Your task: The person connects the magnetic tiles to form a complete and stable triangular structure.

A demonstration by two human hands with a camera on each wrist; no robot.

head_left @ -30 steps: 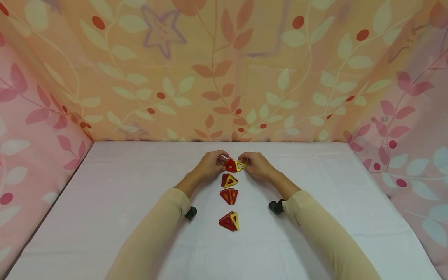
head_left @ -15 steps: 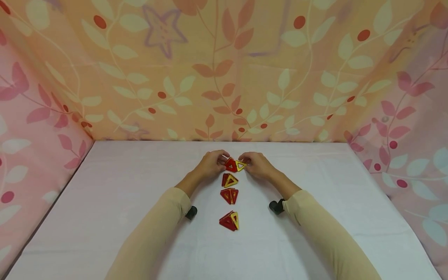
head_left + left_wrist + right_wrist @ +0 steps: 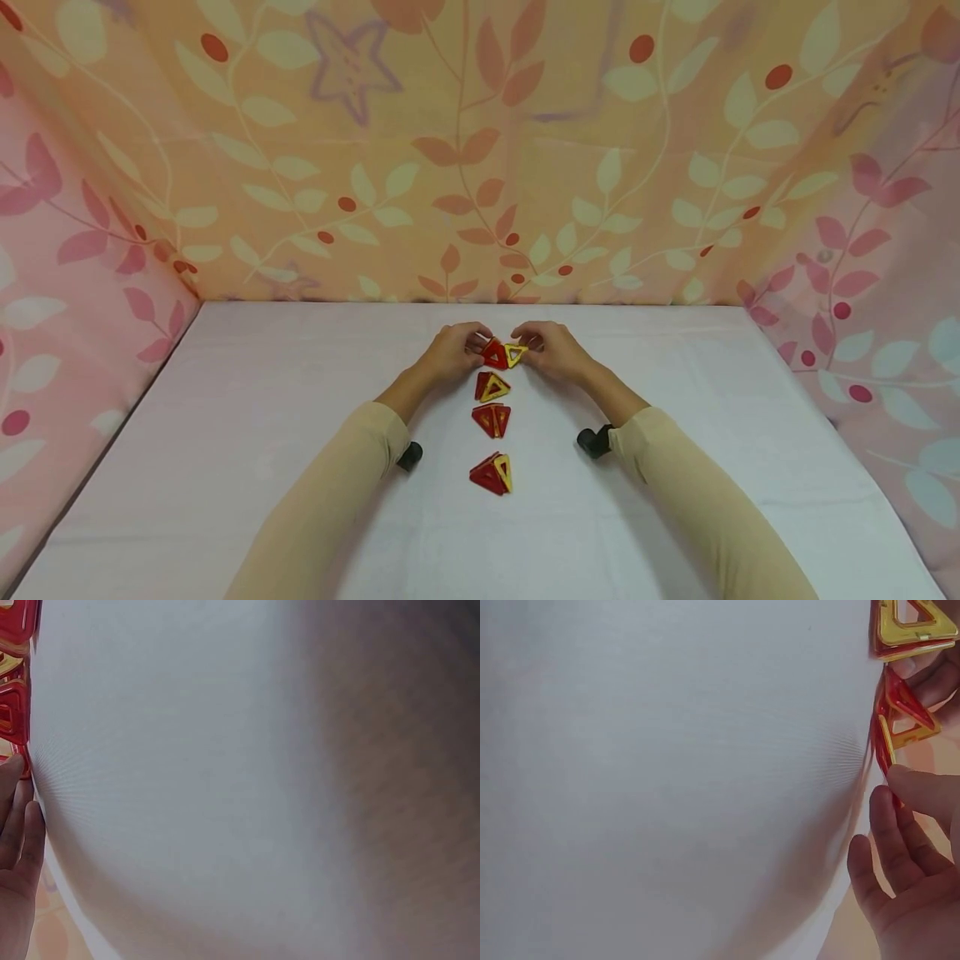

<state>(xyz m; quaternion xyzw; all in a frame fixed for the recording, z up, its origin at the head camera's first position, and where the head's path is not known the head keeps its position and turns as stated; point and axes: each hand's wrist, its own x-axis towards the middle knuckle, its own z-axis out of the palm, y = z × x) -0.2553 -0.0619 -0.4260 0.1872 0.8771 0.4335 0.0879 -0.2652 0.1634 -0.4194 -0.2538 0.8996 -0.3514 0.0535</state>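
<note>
At the far middle of the table, my left hand (image 3: 450,352) holds a red triangular magnetic tile (image 3: 488,353) between thumb and fingers. My right hand (image 3: 557,353) pinches the outer corner of a yellow triangular tile (image 3: 510,359), whose inner edge meets the red one. In the right wrist view, my right thumb and fingers (image 3: 911,889) close on the end of a tile standing on edge, beside more red and yellow tile faces (image 3: 907,697). The left wrist view catches only my left fingers (image 3: 26,844) and red tiles (image 3: 13,724) at its edge.
Three red and yellow tile pyramids stand in a line toward me: a near one (image 3: 483,477), a middle one (image 3: 483,417) and a far one (image 3: 482,386). White cloth (image 3: 262,467) covers the table. A patterned curtain (image 3: 420,275) rises behind it.
My right hand has shifted slightly upward, and its fingers have changed position at the yellow tile, which has tilted a little. The left hand and the three pyramids stay put.
</note>
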